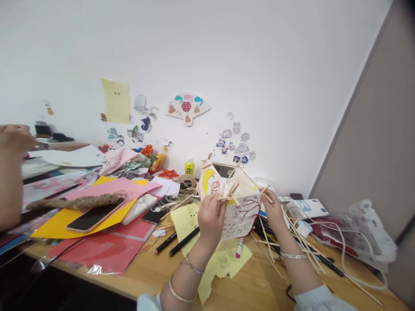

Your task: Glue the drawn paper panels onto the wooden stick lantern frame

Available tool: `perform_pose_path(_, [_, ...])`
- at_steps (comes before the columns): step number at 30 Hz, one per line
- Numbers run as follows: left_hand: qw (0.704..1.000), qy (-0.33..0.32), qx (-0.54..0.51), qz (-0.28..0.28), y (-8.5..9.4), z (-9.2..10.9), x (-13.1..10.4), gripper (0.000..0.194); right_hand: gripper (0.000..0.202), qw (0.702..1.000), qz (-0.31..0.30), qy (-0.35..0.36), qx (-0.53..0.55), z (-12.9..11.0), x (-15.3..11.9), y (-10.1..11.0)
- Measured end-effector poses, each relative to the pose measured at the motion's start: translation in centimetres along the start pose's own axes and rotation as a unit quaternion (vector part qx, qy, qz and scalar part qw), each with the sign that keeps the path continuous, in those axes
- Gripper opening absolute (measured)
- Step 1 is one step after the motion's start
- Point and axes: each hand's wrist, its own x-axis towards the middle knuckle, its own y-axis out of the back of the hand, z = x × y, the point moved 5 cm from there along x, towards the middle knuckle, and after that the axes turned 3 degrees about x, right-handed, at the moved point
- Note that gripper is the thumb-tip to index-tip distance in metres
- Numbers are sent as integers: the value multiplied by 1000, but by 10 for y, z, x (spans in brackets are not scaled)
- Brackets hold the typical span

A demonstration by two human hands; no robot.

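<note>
Between both hands, above the table, is a paper lantern-like craft with a frame of thin wooden sticks. One panel shows a yellow crescent moon and a small figure; another has dark branches and line drawings. My left hand is closed around the sticks at its near left corner. With pinched fingers, my right hand grips the stick ends at the right corner. Yellow paper with drawings lies below, beside two black markers and a white marker with a pink tip.
Loose wooden sticks, a white cable and a plastic bag lie at right. At left are coloured papers, a phone and twine. Another person's arm is at the far left. A wall stands behind.
</note>
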Motion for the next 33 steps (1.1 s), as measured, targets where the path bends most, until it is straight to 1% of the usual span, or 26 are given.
perform_pose_path(3, [1000, -4, 0, -4, 0, 3, -1, 9, 35, 1000, 7, 0, 0, -6, -4, 7])
perform_pose_path(6, [1000, 13, -2, -16, 4, 2, -1, 13, 33, 1000, 6, 10, -9, -13, -9, 10])
perform_pose_path(12, [996, 60, -15, -63, 11, -12, -5, 10, 32, 998, 16, 45, -50, -21, -18, 10])
perform_pose_path(16, [993, 85, -16, -85, 19, -22, -14, 8, 29, 995, 8, 64, -80, -24, -29, 9])
perform_pose_path(18, [991, 92, -7, -93, 24, -25, -20, 11, 26, 993, 5, 70, -93, -26, -37, 9])
perform_pose_path(20, [992, 83, 5, -91, 30, -25, -25, 18, 25, 991, 2, 76, -105, -28, -44, 10])
perform_pose_path(21, [994, 68, 11, -87, 32, -23, -27, 21, 25, 991, 0, 80, -111, -29, -47, 11])
perform_pose_path(25, [995, -12, 28, -95, 39, -12, -30, 22, 21, 986, -11, 89, -139, -34, -55, 14])
perform_pose_path(28, [994, -8, 33, -106, 42, -7, -28, 18, 18, 983, -16, 93, -159, -38, -57, 15])
perform_pose_path(30, [993, 3, 30, -113, 43, -5, -26, 14, 18, 981, -16, 95, -171, -42, -58, 15])
perform_pose_path(33, [992, 1, 34, -122, 43, -1, -24, 10, 19, 977, -13, 99, -187, -47, -59, 14])
